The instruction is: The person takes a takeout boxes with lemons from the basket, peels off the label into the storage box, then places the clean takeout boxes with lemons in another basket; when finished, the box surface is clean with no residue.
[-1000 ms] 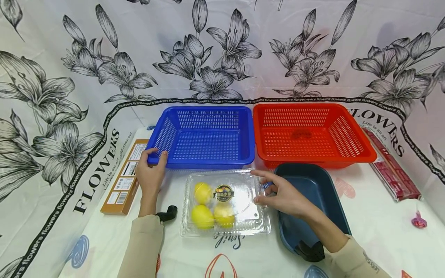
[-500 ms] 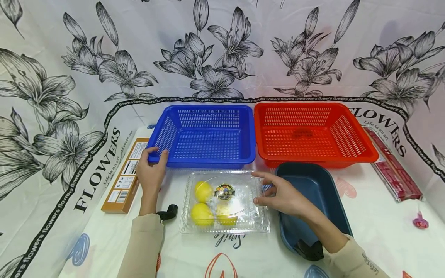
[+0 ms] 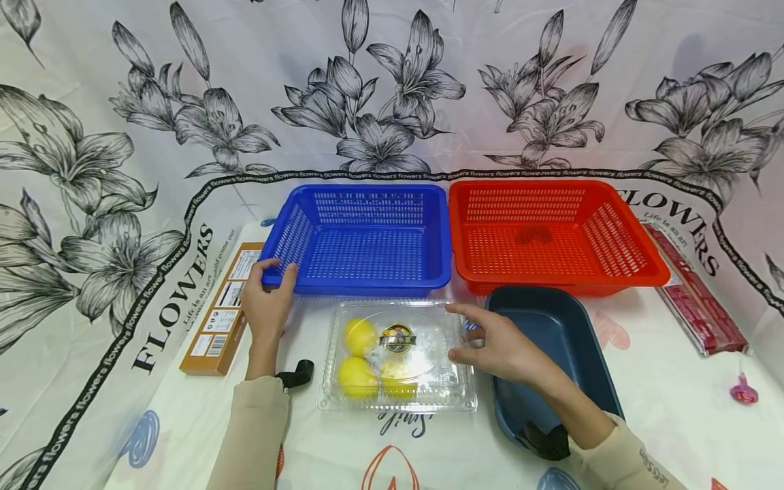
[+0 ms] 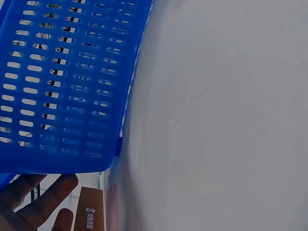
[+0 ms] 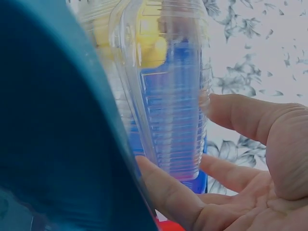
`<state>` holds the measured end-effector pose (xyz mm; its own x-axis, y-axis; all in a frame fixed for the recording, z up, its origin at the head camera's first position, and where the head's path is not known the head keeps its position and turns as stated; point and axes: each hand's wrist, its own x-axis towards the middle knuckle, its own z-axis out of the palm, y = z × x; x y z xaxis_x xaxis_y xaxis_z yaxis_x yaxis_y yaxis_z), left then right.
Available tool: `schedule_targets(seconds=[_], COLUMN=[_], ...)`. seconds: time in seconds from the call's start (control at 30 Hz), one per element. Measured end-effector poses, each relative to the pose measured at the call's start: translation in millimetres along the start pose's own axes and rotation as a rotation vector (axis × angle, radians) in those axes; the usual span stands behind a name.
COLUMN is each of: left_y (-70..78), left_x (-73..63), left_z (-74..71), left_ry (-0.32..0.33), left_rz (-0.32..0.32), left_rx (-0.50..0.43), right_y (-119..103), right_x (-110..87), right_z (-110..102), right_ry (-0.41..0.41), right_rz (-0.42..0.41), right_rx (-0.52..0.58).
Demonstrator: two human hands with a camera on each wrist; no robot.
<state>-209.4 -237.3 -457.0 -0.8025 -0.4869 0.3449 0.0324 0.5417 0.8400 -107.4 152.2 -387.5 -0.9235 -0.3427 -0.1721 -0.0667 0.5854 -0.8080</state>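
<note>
My left hand (image 3: 267, 303) rests at the front left corner of a blue plastic basket (image 3: 367, 255). Its fingertips touch the rim; in the left wrist view the fingers (image 4: 53, 197) look spread and fairly straight. A clear plastic fruit box (image 3: 429, 381) lies in front of this basket, its lid down. Inside are yellow lemon-like fruits (image 3: 358, 377), and a black label (image 3: 397, 338) is on the lid. At the box's right end is my right hand (image 3: 505, 344), thumb and fingers parted and touching the plastic. The right wrist view shows the fingers (image 5: 168, 187) loosely spread.
A red basket (image 3: 520, 255) stands right of the blue one. The dark blue tub (image 3: 551, 327) sits under my right forearm. An orange-brown carton (image 3: 211, 347) lies far left; red packets (image 3: 704, 316) and a wrapped pink candy (image 3: 744, 391) are at the right.
The whole view has shifted very slightly. Both hands stay in place; the box's near edge and the fruits show a tiny shift early on.
</note>
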Motion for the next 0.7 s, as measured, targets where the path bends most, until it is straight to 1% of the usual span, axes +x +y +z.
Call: schedule_targets(seconds=[0.27, 0.4, 0.5, 0.57, 0.6, 0.7], left_y=[1.2, 2.4, 6.3, 11.0, 14.3, 26.9], left_x=[-0.4, 0.1, 0.3, 0.7, 1.1, 2.5], left_z=[0.5, -0.8, -4.5, -8.0, -9.9, -16.0], left_ry=[-0.002, -0.027, -0.046, -0.031, -0.015, 0.021], left_rz=[0.014, 0.015, 0.016, 0.036, 0.056, 0.144], left_rx=[0.010, 0.019, 0.050, 0.062, 0.060, 0.032], right_y=[-3, -4, -4, -6, -6, -9], right_x=[-2.2, -4.0, -4.6, -4.5, -4.2, -3.0], right_z=[-4, -12, -19, -23, -24, -29], right_ry=[0.011, 0.043, 0.074, 0.093, 0.104, 0.130], right_rz=[0.004, -0.023, -0.052, -0.063, -0.064, -0.075], right_rx=[-0.018, -0.037, -0.053, -0.059, -0.064, -0.079])
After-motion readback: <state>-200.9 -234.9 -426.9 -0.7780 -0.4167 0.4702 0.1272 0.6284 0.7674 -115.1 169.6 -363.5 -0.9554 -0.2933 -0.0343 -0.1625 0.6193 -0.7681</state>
